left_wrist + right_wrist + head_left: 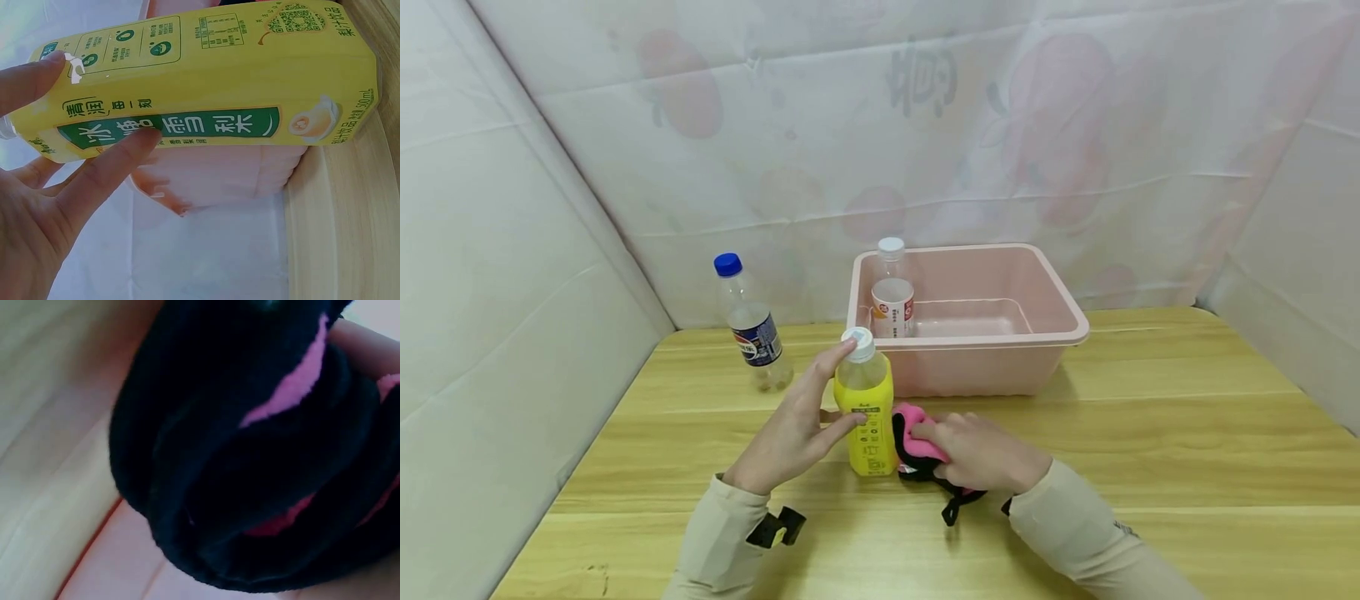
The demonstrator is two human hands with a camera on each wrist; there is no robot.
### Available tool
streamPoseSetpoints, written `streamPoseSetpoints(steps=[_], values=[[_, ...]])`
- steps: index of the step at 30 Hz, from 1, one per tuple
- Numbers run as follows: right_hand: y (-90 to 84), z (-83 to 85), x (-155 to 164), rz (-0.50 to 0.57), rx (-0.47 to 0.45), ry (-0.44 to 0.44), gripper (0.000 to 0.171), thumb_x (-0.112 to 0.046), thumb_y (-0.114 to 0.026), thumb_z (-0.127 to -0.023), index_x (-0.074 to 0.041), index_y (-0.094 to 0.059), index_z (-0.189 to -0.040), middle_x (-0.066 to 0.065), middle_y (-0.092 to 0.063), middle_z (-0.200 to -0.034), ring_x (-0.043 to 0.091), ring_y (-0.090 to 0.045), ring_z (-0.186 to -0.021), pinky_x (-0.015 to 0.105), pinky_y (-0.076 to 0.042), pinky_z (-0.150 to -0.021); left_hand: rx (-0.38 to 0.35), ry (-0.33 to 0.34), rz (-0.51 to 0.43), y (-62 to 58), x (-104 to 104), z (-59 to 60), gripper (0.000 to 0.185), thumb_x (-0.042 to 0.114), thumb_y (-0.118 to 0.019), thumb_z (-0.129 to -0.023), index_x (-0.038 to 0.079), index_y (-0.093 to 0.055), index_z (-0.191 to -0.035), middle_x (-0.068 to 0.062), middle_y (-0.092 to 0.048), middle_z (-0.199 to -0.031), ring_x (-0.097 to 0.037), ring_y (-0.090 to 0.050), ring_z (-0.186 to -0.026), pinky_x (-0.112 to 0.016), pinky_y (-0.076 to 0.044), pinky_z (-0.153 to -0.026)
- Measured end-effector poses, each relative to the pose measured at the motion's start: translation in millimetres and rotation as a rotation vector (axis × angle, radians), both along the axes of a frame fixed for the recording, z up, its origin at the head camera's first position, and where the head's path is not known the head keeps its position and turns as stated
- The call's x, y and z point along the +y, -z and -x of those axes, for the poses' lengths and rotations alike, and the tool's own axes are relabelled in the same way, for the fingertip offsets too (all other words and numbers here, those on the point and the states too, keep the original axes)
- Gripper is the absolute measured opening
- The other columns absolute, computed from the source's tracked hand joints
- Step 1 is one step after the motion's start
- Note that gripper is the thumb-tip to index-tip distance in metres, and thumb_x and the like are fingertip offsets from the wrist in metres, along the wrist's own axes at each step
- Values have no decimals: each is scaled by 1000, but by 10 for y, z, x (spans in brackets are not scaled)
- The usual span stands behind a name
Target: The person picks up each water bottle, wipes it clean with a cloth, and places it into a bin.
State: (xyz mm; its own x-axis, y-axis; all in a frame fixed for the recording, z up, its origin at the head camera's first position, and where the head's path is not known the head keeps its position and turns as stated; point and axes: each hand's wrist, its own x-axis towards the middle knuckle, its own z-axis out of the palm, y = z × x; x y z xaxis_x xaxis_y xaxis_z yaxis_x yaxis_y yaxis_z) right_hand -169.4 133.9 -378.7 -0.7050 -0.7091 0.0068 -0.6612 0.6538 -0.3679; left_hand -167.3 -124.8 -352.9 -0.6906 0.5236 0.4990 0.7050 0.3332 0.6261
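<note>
A yellow-labelled drink bottle point(871, 425) with a white cap stands upright on the table, in front of the pink basin. My left hand point(801, 425) grips it from the left, one finger up at the cap and the thumb on the label; the left wrist view shows the label point(206, 75) up close. In my right hand point(988, 450) is a bunched pink cloth point(917, 437) with black edging and a hanging loop. The cloth lies right against the bottle's lower right side. In the right wrist view its black folds point(250, 456) fill most of the picture.
The pink basin point(970, 367) stands behind the bottle, with a clear white-capped bottle point(892, 308) upright inside at its left. Further left on the wooden table point(1150, 433) is a clear Pepsi bottle point(752, 333) with a blue cap. Pale curtains point(820, 150) hang behind and along both sides.
</note>
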Motion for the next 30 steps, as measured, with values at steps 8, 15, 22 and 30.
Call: streamPoseSetpoints(steps=[8, 15, 22, 30], values=[[-47, 41, 21, 33, 70, -38, 32, 0, -81, -79, -13, -63, -103, -6, -53, -84, 10, -49, -68, 27, -46, -61, 11, 5, -1, -2, -6, 0, 91, -13, -72, -87, 13, -21, -157, -24, -33, -155, -43, -48, -129, -27, -61, -76], [-174, 14, 70, 140, 271, -24, 37, -5, -82, -80, -6, -66, -114, -2, -59, -91, 12, -54, -71, 32, -52, -61, 30, 6, 9, -1, -10, 3, 90, -12, -72, -87, 14, -21, -157, -24, -35, -153, -42, -49, -128, -26, -61, -75], [-238, 17, 66, 421, 480, -35, 47, 1, -82, -77, -3, -66, -121, 6, -63, -102, 16, -59, -76, 34, -57, -65, 21, 1, 9, 10, -12, 6, 92, -11, -72, -87, 15, -20, -158, -23, -35, -153, -41, -50, -128, -26, -61, -75], [-263, 32, 20, 612, 533, -79, 51, 9, -79, -76, -2, -66, -124, 13, -63, -115, 19, -63, -85, 40, -61, -72, 26, 14, -2, 15, -12, 7, 92, -12, -72, -87, 15, -20, -158, -23, -35, -153, -41, -51, -127, -25, -61, -75]])
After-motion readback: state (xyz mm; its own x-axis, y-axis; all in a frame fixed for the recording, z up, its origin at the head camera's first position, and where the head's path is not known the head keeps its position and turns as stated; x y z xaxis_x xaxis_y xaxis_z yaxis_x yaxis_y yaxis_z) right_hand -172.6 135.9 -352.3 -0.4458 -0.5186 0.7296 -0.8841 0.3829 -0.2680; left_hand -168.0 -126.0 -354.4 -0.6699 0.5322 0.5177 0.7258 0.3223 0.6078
